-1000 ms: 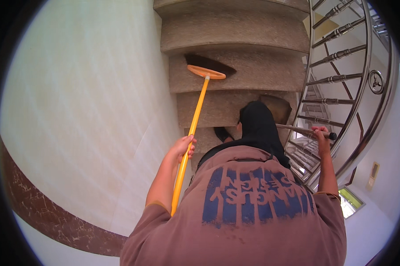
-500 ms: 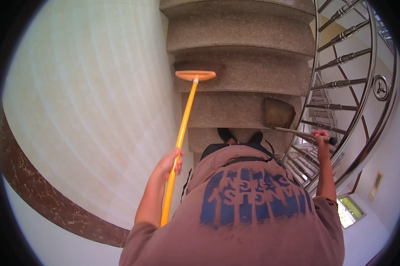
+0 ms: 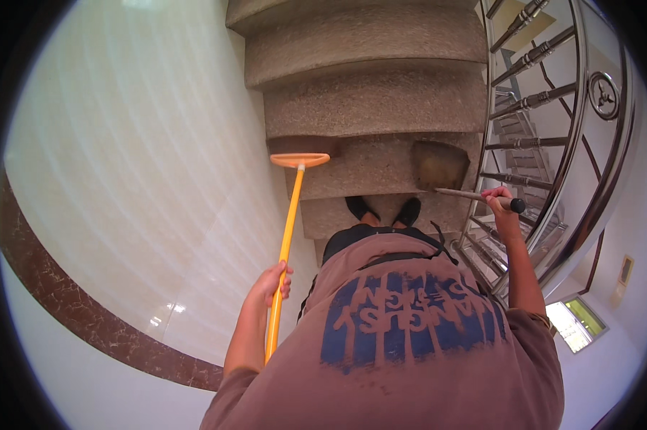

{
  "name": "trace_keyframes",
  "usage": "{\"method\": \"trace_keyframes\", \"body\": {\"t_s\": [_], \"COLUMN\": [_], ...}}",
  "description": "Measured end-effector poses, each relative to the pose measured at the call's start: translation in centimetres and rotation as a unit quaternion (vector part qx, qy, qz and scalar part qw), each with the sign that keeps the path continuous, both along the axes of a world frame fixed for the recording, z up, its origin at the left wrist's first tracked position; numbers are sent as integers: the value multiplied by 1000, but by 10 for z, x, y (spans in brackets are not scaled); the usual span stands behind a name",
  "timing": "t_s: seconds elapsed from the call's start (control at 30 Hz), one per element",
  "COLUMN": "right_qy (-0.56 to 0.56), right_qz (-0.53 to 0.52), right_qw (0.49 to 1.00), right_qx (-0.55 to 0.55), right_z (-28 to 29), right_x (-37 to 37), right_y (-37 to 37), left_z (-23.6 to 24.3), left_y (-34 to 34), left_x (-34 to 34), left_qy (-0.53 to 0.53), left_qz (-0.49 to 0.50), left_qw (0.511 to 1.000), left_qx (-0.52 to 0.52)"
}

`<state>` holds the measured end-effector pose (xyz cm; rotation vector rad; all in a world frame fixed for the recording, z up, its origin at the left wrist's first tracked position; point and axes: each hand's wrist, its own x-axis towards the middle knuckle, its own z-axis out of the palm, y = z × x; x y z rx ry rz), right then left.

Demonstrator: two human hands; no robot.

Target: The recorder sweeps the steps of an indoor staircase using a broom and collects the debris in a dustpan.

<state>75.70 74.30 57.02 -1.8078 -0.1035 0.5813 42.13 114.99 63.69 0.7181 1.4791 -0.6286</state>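
My left hand [image 3: 270, 281] is closed around the yellow pole of a broom [image 3: 288, 236]. The broom's orange head [image 3: 300, 160], with dark bristles beyond it, is at the left end of a brown stone step [image 3: 370, 168], beside the wall. At the right, my right hand [image 3: 500, 201] grips the long handle of a dustpan [image 3: 440, 166]. The dark, worn pan rests on that same step, toward the railing, apart from the broom head. My feet in dark shoes [image 3: 407, 212] stand on the step below.
More stone steps [image 3: 366, 43] rise ahead. A metal railing [image 3: 580, 122] with turned balusters curves along the right, close to my right hand. A pale tiled wall [image 3: 137, 143] with a dark red-brown band [image 3: 73, 308] runs along the left. Lower flights show through the railing.
The broom head has come down one step toward me, onto the step with the dustpan. Both hands keep their holds. My view has shifted slightly, showing more of my shoes.
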Motion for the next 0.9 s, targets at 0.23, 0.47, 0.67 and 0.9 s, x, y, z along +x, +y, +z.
{"method": "trace_keyframes", "body": {"t_s": [0.23,0.47,0.67,0.9], "right_qy": [-10,-49,-33,-6], "right_qz": [-6,-20,-115,-177], "right_qw": [1000,998,993,983], "right_qx": [-22,-38,-14,-39], "right_z": [8,16,52,73], "right_x": [-7,-48,-100,-165], "right_y": [3,8,-10,-15], "left_z": [37,-22,-11,48], "left_y": [-19,25,55,78], "left_x": [27,88,15,-18], "left_qy": [-33,-116,-29,46], "left_qz": [-82,-149,-173,-378], "left_qw": [995,981,985,922], "left_qx": [53,32,-4,72]}}
